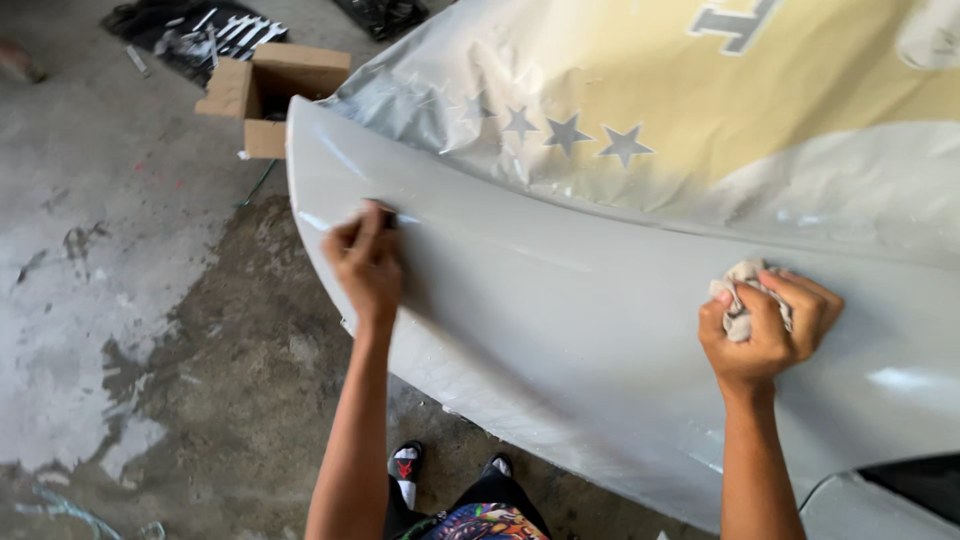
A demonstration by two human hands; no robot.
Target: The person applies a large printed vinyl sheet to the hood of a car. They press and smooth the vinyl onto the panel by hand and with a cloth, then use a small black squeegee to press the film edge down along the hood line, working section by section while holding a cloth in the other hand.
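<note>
Head view: left hand point(367, 262) pinching dark sanding block point(388, 215) near grey panel point(560, 330) left edge, right hand point(768, 325) clutching crumpled rag point(740, 300); tilted block risks gouging crease.

You've got a pale grey glossy car body panel point(600, 330), its far side under a cream-gold vinyl wrap point(700, 100) with dark grey stars. Beige crumpled rag point(740, 300), brown cardboard box point(270, 90) far left, blotchy grey concrete floor point(130, 300).

Your arms are bare to the elbow and beyond, no sleeves, gloves or jewellery on your hands. Below you wear black shorts point(487, 515) with a bright multicoloured print, and black-and-white sandals point(405, 465).
</note>
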